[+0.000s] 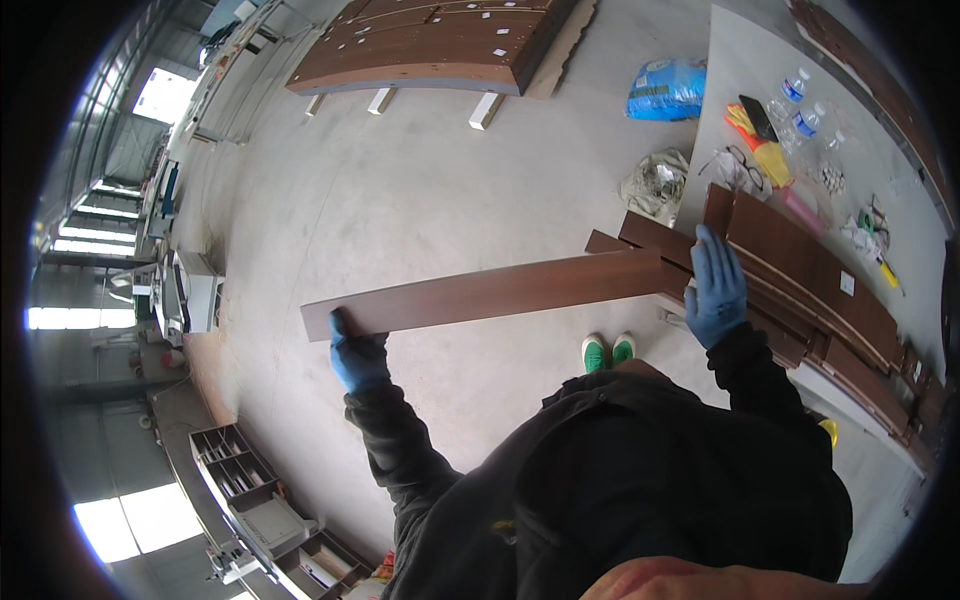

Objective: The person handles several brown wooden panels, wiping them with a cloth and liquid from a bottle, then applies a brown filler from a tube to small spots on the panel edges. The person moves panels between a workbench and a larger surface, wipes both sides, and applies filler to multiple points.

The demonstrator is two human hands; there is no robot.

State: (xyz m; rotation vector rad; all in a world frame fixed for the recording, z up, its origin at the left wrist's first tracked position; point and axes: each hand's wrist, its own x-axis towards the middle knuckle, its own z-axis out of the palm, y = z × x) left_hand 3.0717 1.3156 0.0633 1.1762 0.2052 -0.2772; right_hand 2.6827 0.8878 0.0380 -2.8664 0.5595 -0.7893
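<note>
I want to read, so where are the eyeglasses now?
The eyeglasses are at the head view's upper right, on the table, between the phone and right hand.

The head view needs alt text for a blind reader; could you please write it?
A long brown board is held at its left end in a person's blue-gloved left grip; the open, gloved right grip is near its other end. At right, a table bears more brown boards and plastic bottles; beyond, a brown stack rests on pale blocks.
</note>
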